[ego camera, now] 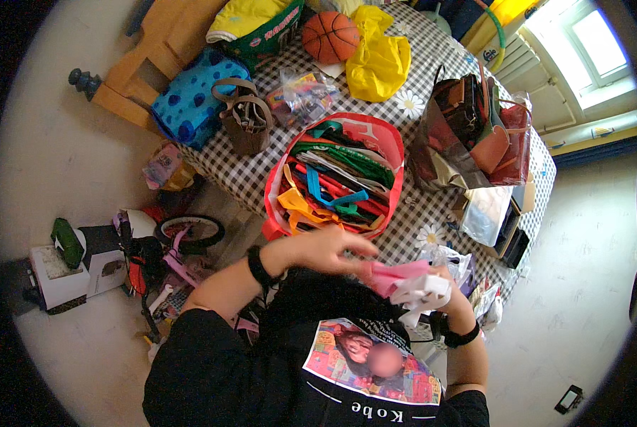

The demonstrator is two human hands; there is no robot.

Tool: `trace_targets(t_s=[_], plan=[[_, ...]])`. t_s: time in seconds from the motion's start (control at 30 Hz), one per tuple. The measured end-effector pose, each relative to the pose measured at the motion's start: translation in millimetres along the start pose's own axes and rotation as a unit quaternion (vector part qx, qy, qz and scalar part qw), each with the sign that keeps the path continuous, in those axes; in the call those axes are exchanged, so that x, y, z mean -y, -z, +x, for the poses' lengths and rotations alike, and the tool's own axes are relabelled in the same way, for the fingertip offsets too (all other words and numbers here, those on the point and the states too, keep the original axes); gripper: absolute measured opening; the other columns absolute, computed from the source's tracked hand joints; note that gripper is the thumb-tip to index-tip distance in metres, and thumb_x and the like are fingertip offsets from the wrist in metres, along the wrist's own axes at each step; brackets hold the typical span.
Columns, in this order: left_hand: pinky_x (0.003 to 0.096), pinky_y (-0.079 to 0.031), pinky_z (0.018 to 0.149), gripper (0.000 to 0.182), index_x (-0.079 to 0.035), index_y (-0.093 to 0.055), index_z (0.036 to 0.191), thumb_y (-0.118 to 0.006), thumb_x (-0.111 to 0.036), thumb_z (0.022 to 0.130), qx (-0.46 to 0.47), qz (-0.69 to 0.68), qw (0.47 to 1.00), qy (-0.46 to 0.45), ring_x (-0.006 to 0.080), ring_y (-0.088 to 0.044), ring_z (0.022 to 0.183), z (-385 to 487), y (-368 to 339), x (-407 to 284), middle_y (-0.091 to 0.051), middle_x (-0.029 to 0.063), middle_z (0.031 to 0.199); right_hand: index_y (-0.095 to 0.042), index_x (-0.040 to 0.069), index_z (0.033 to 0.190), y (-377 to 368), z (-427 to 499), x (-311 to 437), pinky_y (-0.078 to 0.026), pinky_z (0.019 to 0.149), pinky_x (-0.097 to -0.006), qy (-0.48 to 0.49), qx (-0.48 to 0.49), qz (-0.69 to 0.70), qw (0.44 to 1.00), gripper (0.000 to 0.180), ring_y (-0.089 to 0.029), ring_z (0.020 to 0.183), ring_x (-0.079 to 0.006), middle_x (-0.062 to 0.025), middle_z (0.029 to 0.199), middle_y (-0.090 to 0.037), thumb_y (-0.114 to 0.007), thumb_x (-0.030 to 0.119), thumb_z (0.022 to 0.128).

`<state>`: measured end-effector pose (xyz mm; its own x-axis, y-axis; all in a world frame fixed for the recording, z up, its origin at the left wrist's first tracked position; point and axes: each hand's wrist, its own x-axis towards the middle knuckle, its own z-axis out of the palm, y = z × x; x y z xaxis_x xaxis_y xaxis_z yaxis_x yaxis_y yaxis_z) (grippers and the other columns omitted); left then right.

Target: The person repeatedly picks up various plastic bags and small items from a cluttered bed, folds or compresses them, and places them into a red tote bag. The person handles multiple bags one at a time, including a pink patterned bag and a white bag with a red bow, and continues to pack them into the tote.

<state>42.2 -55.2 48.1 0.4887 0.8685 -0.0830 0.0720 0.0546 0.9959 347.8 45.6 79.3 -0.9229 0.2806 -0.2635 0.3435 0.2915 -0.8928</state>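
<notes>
My right hand (442, 285) grips a crumpled bundle of pink material (398, 275) and white material (425, 293), close in front of my chest. From the left, my left hand (318, 251) reaches across with its fingertips at the pink end; blur hides whether they grip it. Just beyond my left hand stands a red-rimmed bag (397, 176) with its mouth up, packed with folded bags. Among these are a green one (369, 165), an orange one (300, 205) and one with blue straps (314, 184).
On the checkered tablecloth (228, 176) are a basketball (330, 37), a yellow plastic bag (377, 64), a brown handbag (246, 120), a blue spotted bag (201, 96) and a large clear bag of handbags (430, 144). A pink bicycle (177, 256) and white boxes (59, 272) stand on the floor at left.
</notes>
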Motion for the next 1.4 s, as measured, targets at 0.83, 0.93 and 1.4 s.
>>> trace_targets(t_s=[0.83,0.93,1.4], plan=[[0.0672,-0.001,0.109,0.049,-0.019,-0.058,0.126,-0.054,-0.008,0.078,0.098,0.498,0.834,0.217,0.0271,-0.019,0.143,45,120,117,-0.038,0.0103,0.146,-0.061,0.001,0.117,-14,188,-47,-0.046,0.094,-0.0321,0.019,-0.354,0.332,0.874,0.041,-0.059,0.107,-0.0167,-0.0088,0.121,-0.061,-0.070,0.018,0.080],[0.0681,-0.002,0.108,0.066,-0.021,-0.037,0.142,-0.054,-0.016,0.078,0.115,0.542,0.804,0.215,0.0255,-0.017,0.144,44,124,124,-0.031,0.0077,0.150,-0.060,-0.001,0.120,-29,230,-57,-0.045,0.097,-0.0315,0.083,-0.306,0.217,0.923,0.045,-0.058,0.109,-0.0182,-0.0097,0.124,-0.060,-0.071,0.013,0.079],[0.0722,0.003,0.104,0.053,-0.005,-0.073,0.088,-0.061,-0.053,0.072,-0.029,0.502,0.840,0.205,0.0455,-0.034,0.131,65,78,118,-0.057,0.0284,0.113,-0.046,-0.003,0.131,10,172,-71,-0.043,0.102,-0.0397,0.076,-0.383,0.341,0.855,0.051,-0.054,0.116,-0.0266,-0.0157,0.130,-0.052,-0.059,0.025,0.091]])
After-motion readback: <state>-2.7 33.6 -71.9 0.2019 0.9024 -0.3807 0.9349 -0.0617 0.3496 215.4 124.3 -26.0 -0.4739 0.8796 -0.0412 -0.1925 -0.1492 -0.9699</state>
